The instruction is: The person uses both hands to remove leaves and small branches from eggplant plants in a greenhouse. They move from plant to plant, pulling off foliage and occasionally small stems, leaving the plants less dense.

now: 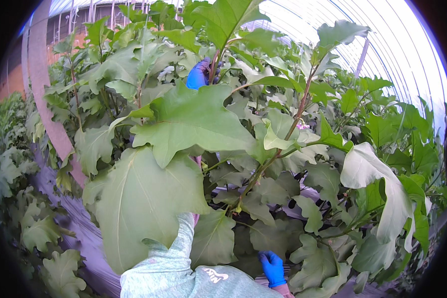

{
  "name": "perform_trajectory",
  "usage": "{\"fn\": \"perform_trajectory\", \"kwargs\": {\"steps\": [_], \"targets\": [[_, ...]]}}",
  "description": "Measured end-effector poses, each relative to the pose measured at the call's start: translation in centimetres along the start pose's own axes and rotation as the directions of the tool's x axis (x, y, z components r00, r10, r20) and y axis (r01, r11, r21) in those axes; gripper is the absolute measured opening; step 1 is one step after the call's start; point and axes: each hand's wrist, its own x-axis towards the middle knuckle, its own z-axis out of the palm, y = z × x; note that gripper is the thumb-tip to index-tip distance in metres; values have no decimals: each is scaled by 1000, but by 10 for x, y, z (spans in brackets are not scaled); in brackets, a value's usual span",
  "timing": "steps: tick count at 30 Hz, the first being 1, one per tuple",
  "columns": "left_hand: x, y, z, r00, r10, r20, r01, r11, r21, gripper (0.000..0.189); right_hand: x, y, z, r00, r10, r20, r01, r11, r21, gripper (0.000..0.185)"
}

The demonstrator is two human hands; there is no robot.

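Note:
My left hand (201, 73), in a blue glove with dark fingers, reaches up among the plants at the top middle. Its fingers are closed around an upright purplish stem (213, 67) of a leafy plant that looks like eggplant. A broad green leaf (193, 124) and a larger, paler leaf (149, 201) cover most of that arm. Low in the picture, beside my light green shirt (231, 281), my right hand (272, 265) is in a blue glove with the fingers curled. Whether it holds anything cannot be told. A branching stem (260, 169) rises between the two hands.
Dense foliage surrounds me. A pale post (44, 93) curves down at the left, beside purplish ground film (78, 231). A large drooping leaf (380, 186) hangs at the right. A small purple flower (302, 125) shows mid-right, under the greenhouse's ribbed roof (391, 37).

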Motion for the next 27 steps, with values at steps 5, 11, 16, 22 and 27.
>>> {"fn": "perform_trajectory", "kwargs": {"steps": [5, 11, 16, 22, 27], "targets": [[-17, 9, -7, 959, 175, -224, -123, 966, 226, 25, -1, 2, -4, 998, 63, -13, -64, 997, -45, 17], [-36, 18, -22, 934, 249, -256, -160, 933, 323, 30, 2, 6, -1, 999, -41, -1, 41, 999, -10, 17], [-3, 18, -69, 985, 53, -165, -78, 985, -154, 23, 2, -1, 5, 999, 32, -24, -33, 998, -54, 19], [73, 33, -156, 945, -225, 239, 316, 819, -479, 16, -5, -6, 10, 994, -81, -71, 59, 961, -270, 25], [137, 17, -168, 914, -405, 18, 387, 858, -338, 16, -22, -9, 17, 987, -46, -157, 15, 981, -194, 24]]}}
